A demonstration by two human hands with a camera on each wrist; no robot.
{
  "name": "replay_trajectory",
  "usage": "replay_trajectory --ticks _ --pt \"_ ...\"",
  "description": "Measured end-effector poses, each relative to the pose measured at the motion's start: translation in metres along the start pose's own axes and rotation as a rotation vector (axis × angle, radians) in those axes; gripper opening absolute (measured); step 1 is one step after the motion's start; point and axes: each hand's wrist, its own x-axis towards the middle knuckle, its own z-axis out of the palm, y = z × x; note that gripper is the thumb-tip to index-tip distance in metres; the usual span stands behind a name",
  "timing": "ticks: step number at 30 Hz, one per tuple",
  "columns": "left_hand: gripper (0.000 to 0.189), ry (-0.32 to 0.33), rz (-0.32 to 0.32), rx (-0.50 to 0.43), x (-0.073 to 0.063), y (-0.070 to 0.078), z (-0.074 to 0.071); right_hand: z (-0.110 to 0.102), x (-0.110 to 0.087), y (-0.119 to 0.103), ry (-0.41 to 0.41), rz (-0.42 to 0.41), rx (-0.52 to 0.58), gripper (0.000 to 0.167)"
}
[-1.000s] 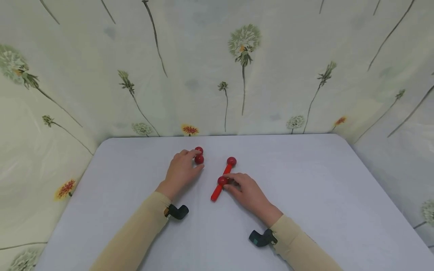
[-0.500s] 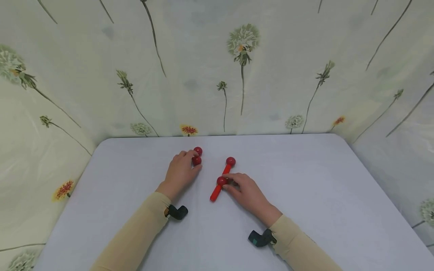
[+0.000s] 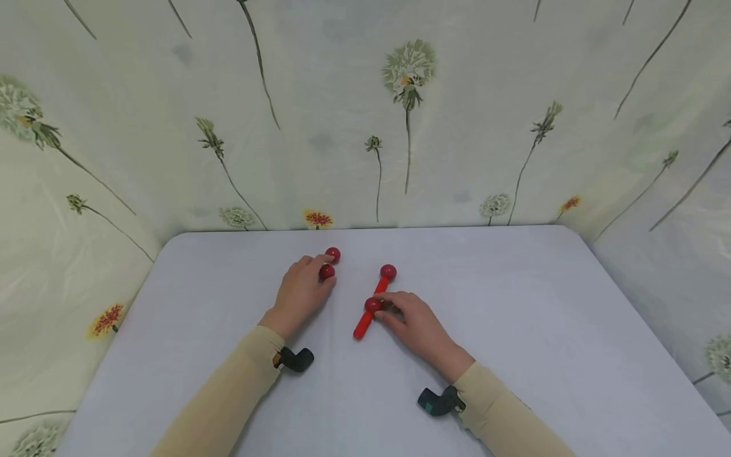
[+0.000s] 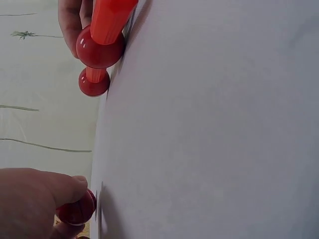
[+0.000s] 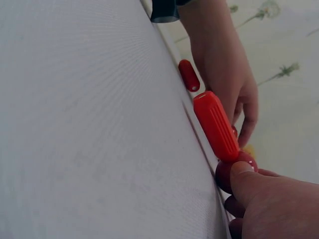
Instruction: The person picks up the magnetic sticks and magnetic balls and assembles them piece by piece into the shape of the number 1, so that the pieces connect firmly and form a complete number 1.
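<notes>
The table (image 3: 514, 285) fills the lower half of the head view, with a curtain (image 3: 457, 127) behind it and along both sides. Just left of centre, the left hand (image 3: 301, 291) has a first ball (image 3: 327, 271) between thumb and fingers; a second ball (image 3: 334, 254) sits just behind, near the table's back edge. To their right, below the frame's centre, a row slants from lower left to upper right: a near stick (image 3: 362, 326), a third ball (image 3: 372, 305) in the right hand (image 3: 419, 322), a far stick (image 3: 381, 285), then a fourth ball (image 3: 388, 272). In the right wrist view's upper part, another stick (image 5: 189, 75) lies left of the left hand.
</notes>
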Motion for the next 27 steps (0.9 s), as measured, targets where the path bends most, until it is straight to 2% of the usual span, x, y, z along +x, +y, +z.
replay_trajectory --ticks 8,14,20,27 --pt "0.036 0.017 -0.004 -0.131 -0.014 -0.001 -0.014 0.001 0.0 0.0 0.007 -0.001 -0.011 0.037" --pt "0.036 -0.004 0.026 -0.251 -0.035 0.004 -0.025 0.0 0.0 -0.001 -0.006 0.018 -0.013 0.037" --pt "0.037 -0.024 0.064 -0.298 -0.057 0.008 -0.03 0.0 0.001 -0.003 0.006 -0.01 -0.015 0.037" --pt "0.033 -0.045 0.057 -0.341 -0.078 0.005 -0.03 -0.001 0.001 -0.005 0.002 0.006 -0.015 0.037"
